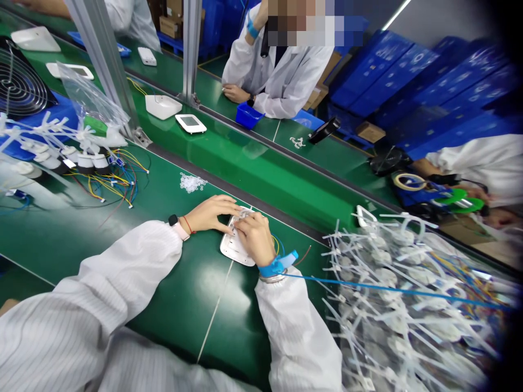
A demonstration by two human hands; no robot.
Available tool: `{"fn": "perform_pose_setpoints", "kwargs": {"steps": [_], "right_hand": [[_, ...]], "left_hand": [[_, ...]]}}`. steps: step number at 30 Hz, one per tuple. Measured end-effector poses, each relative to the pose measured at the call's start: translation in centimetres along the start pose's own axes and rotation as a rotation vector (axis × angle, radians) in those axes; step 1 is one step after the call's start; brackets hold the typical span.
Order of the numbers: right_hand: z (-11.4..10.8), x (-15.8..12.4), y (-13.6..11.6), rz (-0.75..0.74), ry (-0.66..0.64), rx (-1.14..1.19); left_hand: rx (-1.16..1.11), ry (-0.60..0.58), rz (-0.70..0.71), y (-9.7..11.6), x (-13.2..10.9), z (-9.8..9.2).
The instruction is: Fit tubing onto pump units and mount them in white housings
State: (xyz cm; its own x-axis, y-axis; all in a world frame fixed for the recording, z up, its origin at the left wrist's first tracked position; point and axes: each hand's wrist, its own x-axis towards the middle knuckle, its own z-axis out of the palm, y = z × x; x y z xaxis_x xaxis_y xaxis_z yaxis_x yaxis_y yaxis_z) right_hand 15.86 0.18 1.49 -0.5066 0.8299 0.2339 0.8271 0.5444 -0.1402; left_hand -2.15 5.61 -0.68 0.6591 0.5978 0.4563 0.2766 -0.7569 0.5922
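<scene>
A white plastic housing with rounded corners lies on the green work table in front of me, its inner side apparently facing up. My left hand curves over its far left edge, thumb and fingers against it. My right hand, with a blue wrist strap, bends over the housing from the right. Its fingers are pressed together inside the housing, and what they hold, if anything, is hidden. Thin coloured wires stick out beside the right wrist. A pile of small clear plastic pieces lies beyond my left hand.
Cable-tied parts with wires lie at left; a large heap of similar bagged parts fills the right. Beyond a dark rail runs a green conveyor belt carrying white housings. The blue strap cord stretches rightward. Co-workers sit across, near a blue bin.
</scene>
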Motion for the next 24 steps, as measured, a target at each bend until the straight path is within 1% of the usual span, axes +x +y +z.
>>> {"fn": "perform_pose_setpoints", "kwargs": {"steps": [2,4,6,9,10,13,16,19,21,24], "right_hand": [[-0.1,-0.3,-0.3,0.028,0.064,-0.008],[-0.4,-0.9,0.0,0.043,0.124,0.005],[-1.2,-1.7,0.9,0.095,0.181,0.029],[-2.6,-3.0,2.9,0.218,0.284,0.058],[-3.0,-3.4,3.4,0.24,0.3,0.064],[-3.3,-4.0,4.3,0.23,0.263,0.081],[-2.5,-3.6,3.9,0.226,0.225,0.065],[-1.5,-3.0,3.3,0.25,0.219,0.042],[-1.4,-2.7,3.1,0.265,0.227,0.078],[-1.8,-2.6,3.1,0.257,0.21,0.173]], "left_hand": [[0.027,-0.008,0.009,0.2,-0.1,-0.1],[0.067,-0.026,0.019,0.4,-0.3,-0.2],[0.102,-0.039,0.024,0.7,-0.4,-0.2],[0.129,-0.039,0.037,1.0,-0.4,-0.2],[0.135,-0.039,0.043,1.0,-0.4,-0.2],[0.155,-0.039,0.05,1.2,-0.3,-0.1],[0.169,-0.027,0.05,1.1,-0.3,0.0],[0.175,-0.014,0.057,1.0,-0.3,0.1],[0.179,0.0,0.058,1.0,-0.2,0.2],[0.22,0.045,0.057,1.5,0.5,0.6]]}}
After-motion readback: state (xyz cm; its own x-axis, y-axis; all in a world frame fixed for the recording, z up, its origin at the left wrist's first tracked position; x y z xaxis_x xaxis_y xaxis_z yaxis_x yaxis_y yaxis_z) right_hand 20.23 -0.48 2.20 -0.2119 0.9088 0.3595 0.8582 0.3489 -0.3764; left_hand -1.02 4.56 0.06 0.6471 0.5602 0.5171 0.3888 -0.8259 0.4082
